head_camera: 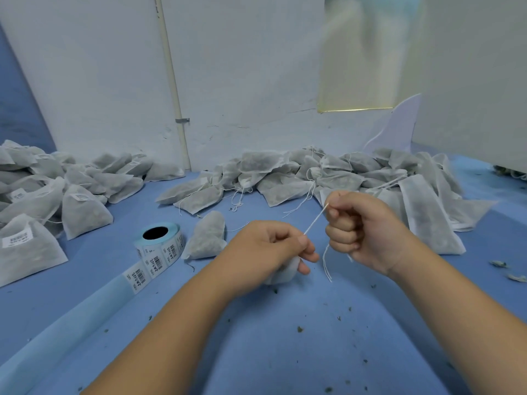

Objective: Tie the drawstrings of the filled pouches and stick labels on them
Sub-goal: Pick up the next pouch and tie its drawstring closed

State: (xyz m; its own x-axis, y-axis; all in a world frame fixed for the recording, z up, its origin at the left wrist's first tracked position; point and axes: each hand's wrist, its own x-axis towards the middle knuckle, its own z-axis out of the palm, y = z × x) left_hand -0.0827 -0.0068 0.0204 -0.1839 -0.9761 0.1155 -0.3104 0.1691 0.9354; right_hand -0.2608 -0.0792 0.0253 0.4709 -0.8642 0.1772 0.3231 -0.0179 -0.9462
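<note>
My left hand (271, 249) holds a white fabric pouch (282, 273) under its fingers and pinches one end of the drawstring (315, 222). My right hand (356, 226) is a fist gripping the string's other end, so the string runs taut between the two hands. Loose string ends (327, 263) dangle below the right fist. Most of the pouch is hidden by my left hand. A roll of barcode labels (159, 243) stands to the left, its blue backing strip (71, 329) trailing toward the near left edge.
A heap of labelled pouches (42, 195) lies at the left. A larger heap of pouches with loose strings (342, 178) spreads along the wall behind my hands. One single pouch (206, 236) lies beside the roll. Herb crumbs dot the blue table (285, 352).
</note>
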